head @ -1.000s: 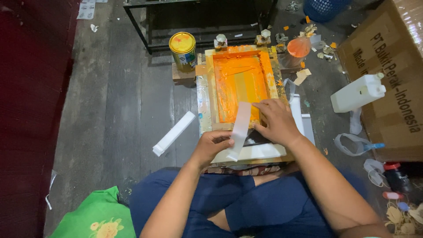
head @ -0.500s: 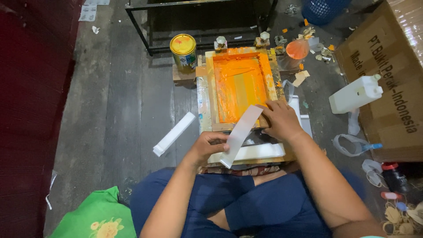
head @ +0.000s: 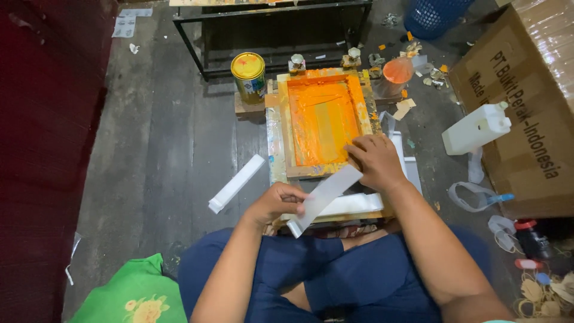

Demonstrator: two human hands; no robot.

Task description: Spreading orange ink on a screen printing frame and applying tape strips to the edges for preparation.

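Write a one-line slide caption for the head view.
Both hands, left hand and right hand, hold a pale strip in front of an orange-inked screen frame.

white strip: smooth, matt | frame: paint-smeared wood | can: glossy metal

Two bare forearms are seen from above, with no sleeves reaching into view and no watch, ring or glove worn on the left hand or the right hand. The legs are covered by dark navy-blue trousers of plain cloth, creased and folded at the lap. No pattern or marking is seen on the fabric. The feet are hidden from view.
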